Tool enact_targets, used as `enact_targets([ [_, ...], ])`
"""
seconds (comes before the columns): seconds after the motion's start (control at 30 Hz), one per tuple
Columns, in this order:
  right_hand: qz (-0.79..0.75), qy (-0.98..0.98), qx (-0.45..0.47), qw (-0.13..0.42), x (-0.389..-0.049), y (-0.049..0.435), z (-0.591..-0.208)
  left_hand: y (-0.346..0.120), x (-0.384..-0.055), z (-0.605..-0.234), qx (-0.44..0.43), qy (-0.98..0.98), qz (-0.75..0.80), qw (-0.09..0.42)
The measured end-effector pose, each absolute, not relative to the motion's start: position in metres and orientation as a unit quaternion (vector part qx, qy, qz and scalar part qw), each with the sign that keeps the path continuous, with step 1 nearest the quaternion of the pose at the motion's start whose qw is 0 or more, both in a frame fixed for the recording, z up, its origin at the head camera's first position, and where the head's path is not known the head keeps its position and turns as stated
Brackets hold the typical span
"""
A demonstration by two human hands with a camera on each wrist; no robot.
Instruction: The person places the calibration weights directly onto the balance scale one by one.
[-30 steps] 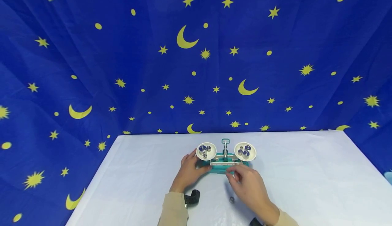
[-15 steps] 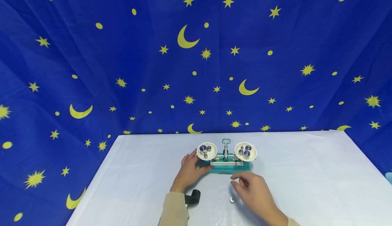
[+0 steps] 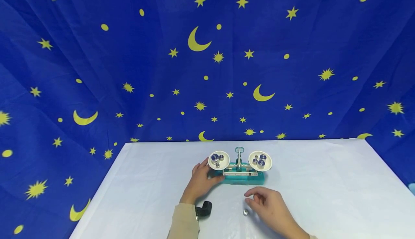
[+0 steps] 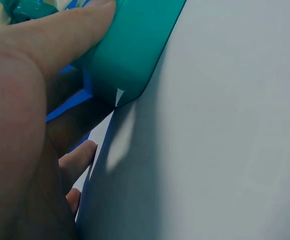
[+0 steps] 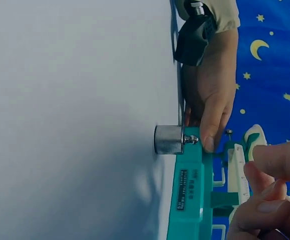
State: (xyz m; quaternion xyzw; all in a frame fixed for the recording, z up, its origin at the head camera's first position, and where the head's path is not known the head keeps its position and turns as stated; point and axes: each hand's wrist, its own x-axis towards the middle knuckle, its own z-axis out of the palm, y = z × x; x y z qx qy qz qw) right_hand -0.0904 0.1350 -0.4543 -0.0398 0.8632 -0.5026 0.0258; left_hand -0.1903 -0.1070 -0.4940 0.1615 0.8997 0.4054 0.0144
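A green balance scale stands on the white table. My left hand grips the left end of its base, thumb on top and fingers around the far side, as the left wrist view shows. Three metal weights sit in the white left pan; several weights sit in the right pan. In front of the scale, a single metal weight stands upright on the table. Beside it my right hand hovers, holding nothing, fingers loosely bent and thumb apart from the index finger.
The scale's white ruled beam runs along the front, with its pointer frame behind. A black wrist mount is strapped to my left wrist. The white tabletop ends at a blue curtain with moons and stars.
My right hand has drawn back from the front of the scale's beam toward me, near the lone weight. My left hand stays in place on the base.
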Motion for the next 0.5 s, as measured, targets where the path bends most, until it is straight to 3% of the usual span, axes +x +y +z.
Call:
enact_targets([
  [0.27, -0.524, 0.843, -0.06, 0.107, -0.094, 0.141, -0.463, -0.107, -0.19, -0.493, 0.16, 0.902, 0.4, 0.012],
  [0.5, -0.544, 0.822, -0.084, 0.145, -0.094, 0.145, -0.468, -0.108, -0.189, -0.493, 0.166, 0.9, 0.402, 0.006],
])
